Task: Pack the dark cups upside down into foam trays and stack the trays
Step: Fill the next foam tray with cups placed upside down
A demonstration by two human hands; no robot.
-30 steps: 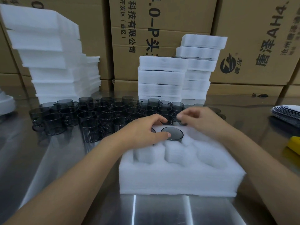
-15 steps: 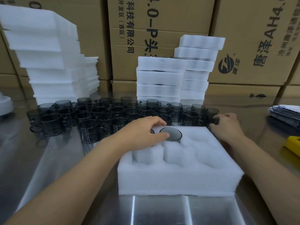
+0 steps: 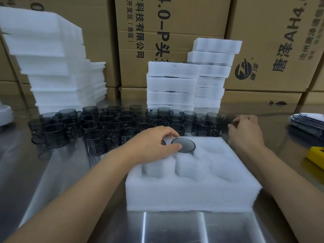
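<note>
Foam tray (image 3: pixel 192 195) sits on the table (image 3: pixel 52 172) right in front, its slots facing up; in the back row one cup (image 3: pixel 185 146) stands upside down, flat base on top, sunk into its slot; just left of it is a covered cup (image 3: pixel 163 142) in the back-left slot, only a dark sliver of it showing.

Left hand (image 3: pixel 150 144) is on top of that covered cup, fingers (image 3: pixel 168 132) curled down round it; the thumb reaches right and its tip touches the base rim of the upturned cup.

Right hand (image 3: pixel 245 132) is off the tray, just past its back right corner, at the right end of the loose cups (image 3: pixel 105 125); its fingers are curled, thumb and forefinger tips close together beside the last cup in the row; that spot is blurred, so I cannot tell whether they pinch anything.

The loose cups stand upright in crowded rows behind the tray, dark and see-through, with their handles out to the sides.

Behind them two stacks of trays (image 3: pixel 171 85) rise side by side, the right one taller and leaning; far left is a bigger foam pile (image 3: pixel 52 67); brown cartons (image 3: pixel 175 23) printed with black characters wall off the back; at the right edge lie a flat pile of dark packets (image 3: pixel 308 123) and a yellow thing (image 3: pixel 315 156), cut off by the frame.
</note>
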